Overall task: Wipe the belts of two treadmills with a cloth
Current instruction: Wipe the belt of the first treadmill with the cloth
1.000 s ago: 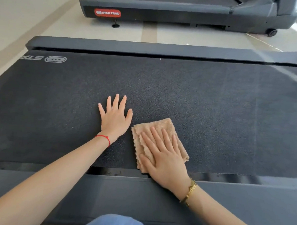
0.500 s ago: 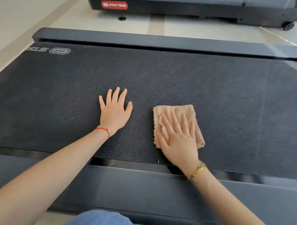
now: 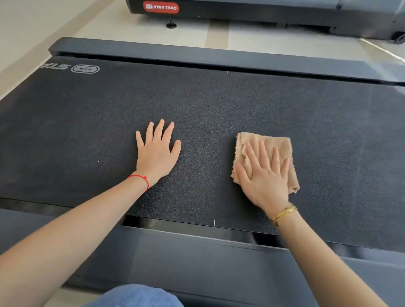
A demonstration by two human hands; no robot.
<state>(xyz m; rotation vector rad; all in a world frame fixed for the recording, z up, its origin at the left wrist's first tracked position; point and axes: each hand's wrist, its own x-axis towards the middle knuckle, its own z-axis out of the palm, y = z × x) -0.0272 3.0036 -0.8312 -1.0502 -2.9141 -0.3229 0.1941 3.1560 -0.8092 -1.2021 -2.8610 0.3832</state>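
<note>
The near treadmill's black textured belt [image 3: 222,103] fills the middle of the view. A folded tan cloth [image 3: 276,145] lies flat on it, right of centre. My right hand [image 3: 265,177] presses palm-down on the cloth with fingers spread, covering its lower half. My left hand [image 3: 157,151] rests flat on the bare belt, fingers apart, holding nothing, about a hand's width left of the cloth. A second treadmill [image 3: 261,9] with a red logo plate stands across the floor at the top.
Grey side rails run along the belt's far edge [image 3: 201,54] and near edge [image 3: 192,257]. Pale tiled floor [image 3: 52,19] lies at left and between the two machines. A blue-clad knee [image 3: 139,299] shows at the bottom.
My right hand has slid the cloth to the right and away from the near rail across the belt. The left hand has stayed planted in place.
</note>
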